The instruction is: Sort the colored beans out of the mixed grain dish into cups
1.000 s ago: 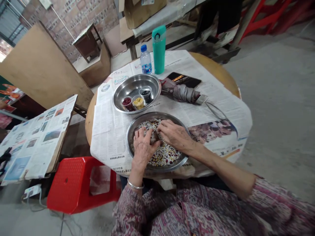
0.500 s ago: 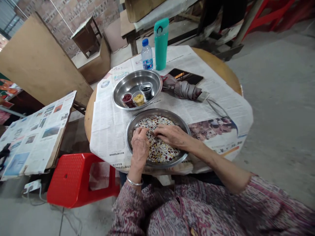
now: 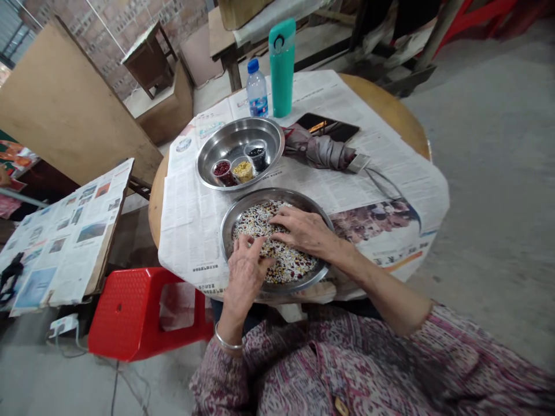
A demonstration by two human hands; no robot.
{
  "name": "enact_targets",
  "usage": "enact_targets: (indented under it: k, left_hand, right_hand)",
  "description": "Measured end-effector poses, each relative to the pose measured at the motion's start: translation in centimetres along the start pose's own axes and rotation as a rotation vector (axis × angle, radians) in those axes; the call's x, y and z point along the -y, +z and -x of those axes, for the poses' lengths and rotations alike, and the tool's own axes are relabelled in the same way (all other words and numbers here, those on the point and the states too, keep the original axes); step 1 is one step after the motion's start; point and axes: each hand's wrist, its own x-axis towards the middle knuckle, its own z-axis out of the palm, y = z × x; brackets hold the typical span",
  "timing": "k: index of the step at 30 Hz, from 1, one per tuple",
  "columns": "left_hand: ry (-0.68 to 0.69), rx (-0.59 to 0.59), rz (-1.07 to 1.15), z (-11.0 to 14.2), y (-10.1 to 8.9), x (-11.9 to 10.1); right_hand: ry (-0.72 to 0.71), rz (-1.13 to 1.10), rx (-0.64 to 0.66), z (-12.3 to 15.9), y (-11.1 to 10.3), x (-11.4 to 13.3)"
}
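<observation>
A steel basin [image 3: 318, 281] in front of me holds mixed beans and grains [image 3: 291, 267], white, dark red, yellow and black. My left hand [image 3: 246, 271] is over the basin's left side, thumb and fingers apart, fingertips at the mix. From the right, my right hand [image 3: 303, 232] reaches across the rim with fingers spread over the grains. No bean shows clearly in either hand. Behind stands a second steel basin [image 3: 208, 144] with three clear cups inside: dark red beans [image 3: 223, 169], yellow beans [image 3: 243, 170] and black beans [image 3: 257, 155].
Newspaper [image 3: 186, 231] covers the round table. At the back are a water bottle [image 3: 257, 92] and a teal flask [image 3: 281, 75]. A folded umbrella [image 3: 323, 151] lies beside a dark phone [image 3: 329, 127]. A red stool [image 3: 124, 312] stands at the left.
Both hands' fingers have spread from a bunched pose at the grains. My left hand has shifted slightly down, and my right thumb now stands apart from its fingers. The view has shifted slightly.
</observation>
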Motion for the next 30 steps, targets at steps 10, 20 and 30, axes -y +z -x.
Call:
enact_targets:
  k: [10,20,30]
  left_hand:
    - [-0.057,-0.236,0.12,-1.0,1.3,0.8]
    - [-0.07,-0.249,0.02,-2.8,1.3,1.1]
    - [0.009,-0.123,0.115,-4.6,2.0,1.0]
  right_hand:
    - [0.102,0.038,-0.082,-0.7,0.7,-0.7]
    - [0.083,0.131,-0.065,-2.8,0.2,-1.1]
    - [-0.014,0.08,0.042,-2.4,0.7,-1.2]
